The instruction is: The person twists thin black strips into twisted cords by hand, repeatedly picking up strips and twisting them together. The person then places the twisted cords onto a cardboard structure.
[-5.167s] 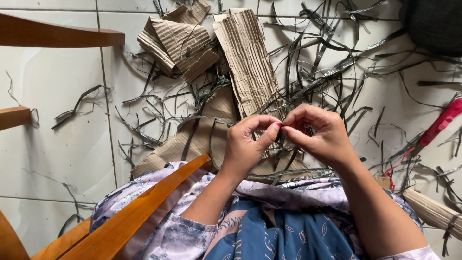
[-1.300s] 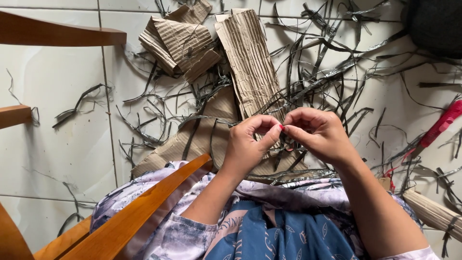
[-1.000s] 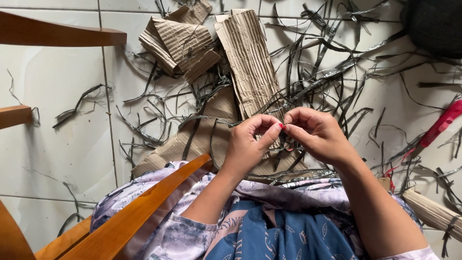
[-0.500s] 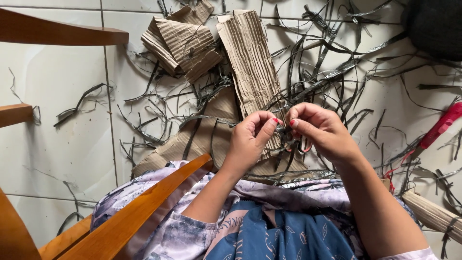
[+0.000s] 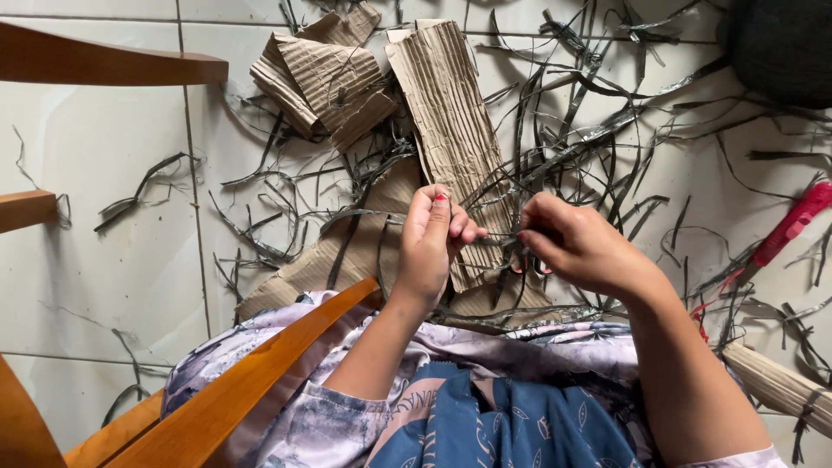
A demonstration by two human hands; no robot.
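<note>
My left hand and my right hand are held in front of me above my lap, a small gap between them. Each pinches one end of a thin dark strip stretched between the fingertips. Below them lies a long piece of corrugated cardboard on the tiled floor, with many dark leaf strips scattered over and around it.
Crumpled cardboard pieces lie at the top middle. Orange wooden chair parts stand on the left, one rail crossing my lap. A red-handled tool lies at the right, a dark round object top right, a bundle of pale sticks lower right.
My hands, which were touching at the fingertips, have drawn apart, the right one moving to the right, with the thin strip now stretched between them.
</note>
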